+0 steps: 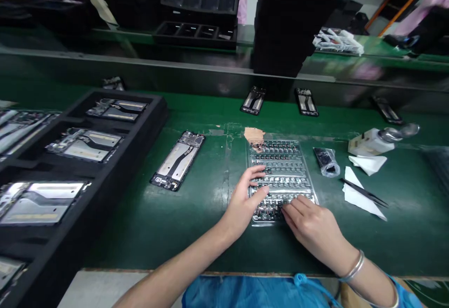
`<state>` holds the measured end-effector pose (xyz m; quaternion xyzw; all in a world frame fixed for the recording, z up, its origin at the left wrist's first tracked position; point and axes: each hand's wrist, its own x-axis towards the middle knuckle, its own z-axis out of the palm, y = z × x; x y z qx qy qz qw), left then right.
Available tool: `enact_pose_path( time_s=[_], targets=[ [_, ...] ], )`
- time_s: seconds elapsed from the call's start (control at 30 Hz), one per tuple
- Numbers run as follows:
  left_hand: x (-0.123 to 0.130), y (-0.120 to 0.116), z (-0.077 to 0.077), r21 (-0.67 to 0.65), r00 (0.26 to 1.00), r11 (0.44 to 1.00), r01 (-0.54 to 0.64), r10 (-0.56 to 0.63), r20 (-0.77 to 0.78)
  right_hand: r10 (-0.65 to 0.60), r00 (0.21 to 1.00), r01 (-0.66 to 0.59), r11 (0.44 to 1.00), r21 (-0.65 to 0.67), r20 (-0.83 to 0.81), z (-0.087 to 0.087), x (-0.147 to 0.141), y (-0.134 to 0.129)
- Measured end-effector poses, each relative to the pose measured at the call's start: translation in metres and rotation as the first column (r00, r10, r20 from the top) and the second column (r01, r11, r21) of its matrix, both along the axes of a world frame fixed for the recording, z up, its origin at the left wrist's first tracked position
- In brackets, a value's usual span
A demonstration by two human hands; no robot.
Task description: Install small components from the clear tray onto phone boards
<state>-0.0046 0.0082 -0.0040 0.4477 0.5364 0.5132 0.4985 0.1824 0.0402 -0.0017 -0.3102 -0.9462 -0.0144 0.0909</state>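
Note:
A clear plastic blister tray point(286, 165) with rows of small dark parts lies flat on the bench in front of me. My left hand point(243, 200) rests at its left edge, thumb and fingers apart, holding nothing. At the tray's lower right, my right hand point(310, 223) has its fingertips pinched together over the bottom rows. Whatever those fingers hold, if anything, is hidden. Left of the tray, an opened phone body point(178, 160) with a black flex cable lies at a slant, touched by neither hand.
A black foam tray point(136, 158) of phone bodies fills the left. Black tweezers point(365, 192) lie across white paper point(354, 198) at right, near a small bagged item point(326, 162) and a tipped bottle point(372, 143). More phone bodies point(253, 100) line the back, below a ledge point(210, 67).

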Motion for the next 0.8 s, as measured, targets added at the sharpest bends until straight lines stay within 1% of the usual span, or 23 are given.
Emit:
enact_pose_path(
  time_s=[0.03, 0.07, 0.1, 0.13, 0.17, 0.2, 0.23, 0.27, 0.3, 0.33, 0.37, 0.4, 0.47, 0.53, 0.57, 0.63, 0.7, 0.8],
  targets=[
    [0.001, -0.001, 0.000, 0.041, 0.997, 0.999, 0.007, -0.004, -0.073, -0.047, 0.998, 0.045, 0.998, -0.044, -0.040, 0.002, -0.001, 0.000],
    [0.001, -0.002, 0.001, 0.099, 0.986, 0.995, 0.028, -0.011, -0.168, -0.112, 0.989, 0.100, 0.987, -0.123, -0.092, 0.004, -0.001, 0.000],
    [0.003, -0.003, 0.000, 0.167, 0.959, 0.984, 0.069, -0.020, -0.283, -0.195, 0.970, 0.158, 0.960, -0.232, -0.147, 0.008, -0.001, 0.001],
    [0.004, -0.004, -0.001, 0.236, 0.911, 0.963, 0.129, -0.022, -0.411, -0.285, 0.940, 0.203, 0.910, -0.360, -0.190, 0.011, -0.002, 0.002],
    [0.006, -0.005, -0.002, 0.293, 0.840, 0.934, 0.205, -0.014, -0.542, -0.367, 0.905, 0.227, 0.844, -0.485, -0.215, 0.015, -0.003, 0.003],
    [0.008, -0.006, -0.004, 0.335, 0.754, 0.899, 0.281, 0.010, -0.657, -0.430, 0.875, 0.229, 0.774, -0.591, -0.224, 0.018, -0.004, 0.004],
    [0.009, -0.006, -0.007, 0.361, 0.664, 0.866, 0.346, 0.046, -0.746, -0.471, 0.853, 0.216, 0.711, -0.669, -0.224, 0.021, -0.006, 0.005],
    [0.010, -0.007, -0.009, 0.375, 0.586, 0.839, 0.394, 0.085, -0.806, -0.492, 0.841, 0.195, 0.664, -0.721, -0.225, 0.023, -0.009, 0.005],
    [0.011, -0.007, -0.011, 0.381, 0.530, 0.822, 0.424, 0.116, -0.840, -0.499, 0.836, 0.172, 0.634, -0.754, -0.229, 0.024, -0.011, 0.005],
    [0.011, -0.007, -0.012, 0.383, 0.504, 0.814, 0.438, 0.130, -0.854, -0.500, 0.833, 0.150, 0.618, -0.772, -0.238, 0.025, -0.013, 0.005],
    [0.010, -0.006, -0.012, 0.378, 0.511, 0.815, 0.439, 0.120, -0.851, -0.501, 0.829, 0.134, 0.610, -0.781, -0.250, 0.025, -0.015, 0.005],
    [0.009, -0.006, -0.011, 0.365, 0.543, 0.826, 0.430, 0.086, -0.835, -0.506, 0.821, 0.120, 0.609, -0.784, -0.267, 0.026, -0.016, 0.005],
    [0.007, -0.005, -0.008, 0.300, 0.656, 0.870, 0.390, -0.034, -0.754, -0.523, 0.794, 0.107, 0.623, -0.775, -0.311, 0.028, -0.016, 0.006],
    [0.005, -0.005, -0.005, 0.206, 0.765, 0.915, 0.348, -0.150, -0.627, -0.525, 0.777, 0.111, 0.657, -0.745, -0.347, 0.030, -0.014, 0.007],
    [0.004, -0.005, -0.003, 0.164, 0.800, 0.928, 0.335, -0.188, -0.570, -0.515, 0.779, 0.115, 0.678, -0.726, -0.358, 0.031, -0.012, 0.007],
    [0.005, -0.006, -0.001, 0.118, 0.835, 0.940, 0.320, -0.221, -0.504, -0.472, 0.801, 0.105, 0.716, -0.690, -0.368, 0.032, -0.011, 0.006],
    [0.006, -0.006, -0.001, 0.105, 0.841, 0.943, 0.317, -0.228, -0.491, -0.422, 0.830, 0.081, 0.738, -0.670, -0.365, 0.032, -0.013, 0.005],
    [0.007, -0.007, -0.001, 0.106, 0.835, 0.944, 0.313, -0.220, -0.505, -0.381, 0.863, 0.070, 0.740, -0.669, -0.331, 0.032, -0.017, 0.004]
  ],
)
